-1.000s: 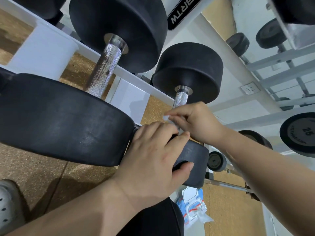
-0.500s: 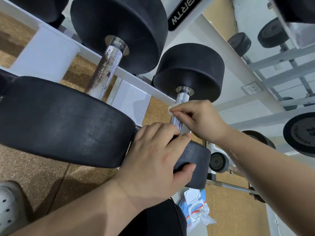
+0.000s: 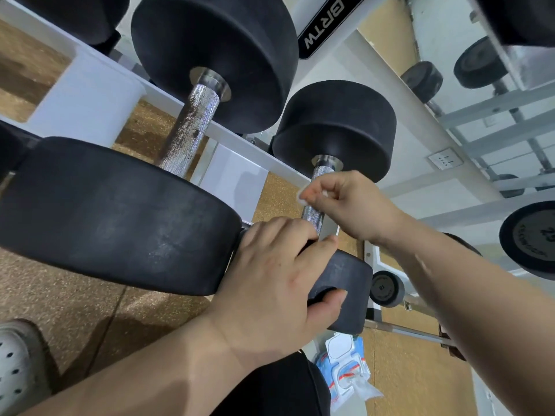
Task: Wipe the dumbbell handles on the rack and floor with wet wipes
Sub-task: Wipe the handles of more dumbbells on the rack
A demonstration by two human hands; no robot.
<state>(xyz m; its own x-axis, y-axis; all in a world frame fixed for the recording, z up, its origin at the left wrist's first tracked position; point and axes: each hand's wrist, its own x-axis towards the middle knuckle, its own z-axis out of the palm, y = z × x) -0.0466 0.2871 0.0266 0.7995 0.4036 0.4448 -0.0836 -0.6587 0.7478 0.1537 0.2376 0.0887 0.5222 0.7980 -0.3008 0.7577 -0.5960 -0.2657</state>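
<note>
A small black dumbbell lies on the white rack (image 3: 180, 106), its knurled metal handle (image 3: 312, 216) running between a far head (image 3: 336, 127) and a near head (image 3: 345, 283). My right hand (image 3: 345, 202) wraps a white wet wipe (image 3: 303, 198) round the upper part of that handle. My left hand (image 3: 276, 283) grips the near head, fingers over its top and thumb on its end face. A bigger dumbbell with a speckled handle (image 3: 189, 130) lies to the left.
A large black dumbbell head (image 3: 114, 214) sits close on the left. A blue and white wet wipe pack (image 3: 342, 364) lies on the cork-coloured floor below. A mirror at right reflects more racks and weights (image 3: 528, 238). My white shoe (image 3: 15, 367) shows at bottom left.
My right hand has slid the wipe up the small dumbbell's handle toward the far head. My left hand has kept its hold on the near head.
</note>
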